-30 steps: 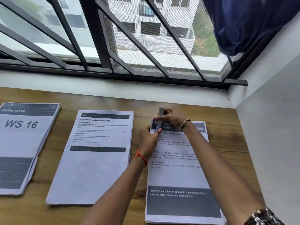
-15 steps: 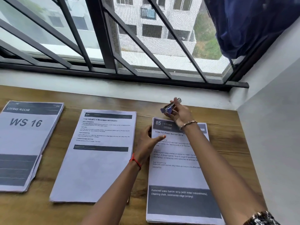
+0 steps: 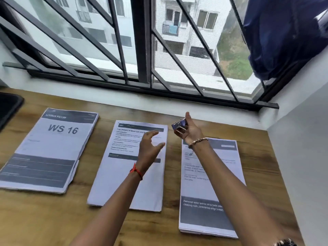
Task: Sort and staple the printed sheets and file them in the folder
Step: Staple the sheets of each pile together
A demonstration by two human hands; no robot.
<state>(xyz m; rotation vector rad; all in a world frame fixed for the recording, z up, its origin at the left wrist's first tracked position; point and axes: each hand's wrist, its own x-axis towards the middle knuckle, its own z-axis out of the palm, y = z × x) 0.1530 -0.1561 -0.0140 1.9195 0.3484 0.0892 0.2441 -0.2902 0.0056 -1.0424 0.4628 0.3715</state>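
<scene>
Right hand: fingers curled round a small blue-and-silver stapler, gripped between thumb and fingertips, index finger pointing up. The stapler is held in the air, above the bare strip of desk between the middle and right stacks, near the desk's far edge. Half a second ago it was above the top edge of the right stack; it is now further left and clear of that stack. Beaded bracelet on the right wrist.

Left hand: fingers spread and loosely open, holding nothing. It hovers over the upper right part of the middle stack; whether it touches the paper cannot be told. Earlier its fingertips lay at the top left corner of the right stack, so it has crossed leftward. Red thread on the left wrist.

Sheets: three stacks lie flat in a row along the desk. The left stack, headed "LIVING ROOM / WS 16", sits toward the left edge. The right stack sits toward the right edge, beside the wall, partly covered by the right forearm. The stacks are unmoved; the camera has turned left.

A dark object shows at the far left edge of the desk.
</scene>
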